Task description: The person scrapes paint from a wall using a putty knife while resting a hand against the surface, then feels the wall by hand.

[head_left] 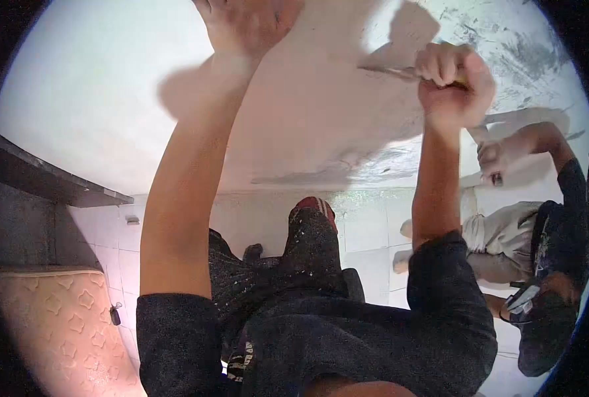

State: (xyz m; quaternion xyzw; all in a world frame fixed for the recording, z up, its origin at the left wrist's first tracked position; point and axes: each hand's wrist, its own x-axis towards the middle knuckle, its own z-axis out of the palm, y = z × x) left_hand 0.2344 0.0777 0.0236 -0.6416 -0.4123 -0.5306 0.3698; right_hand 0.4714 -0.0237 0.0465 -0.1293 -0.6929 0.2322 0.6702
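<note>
- The right hand's (458, 89) fingers (445, 65) curl closed around a flat-bladed tool (392, 71), its blade pointing toward the left hand's side; whether it touches the wall (321, 99) is unclear.
- The left hand (248, 23) is at the wall, cut off by the top of the view; how far its fingers open, or what they hold, cannot be told.
- Grey smears mark the wall near the tool, toward its lower edge.
- Beyond the right arm, another person's hand (497, 161) also grips a tool.
- Pale floor tiles (366, 228) meet the wall's lower edge.
</note>
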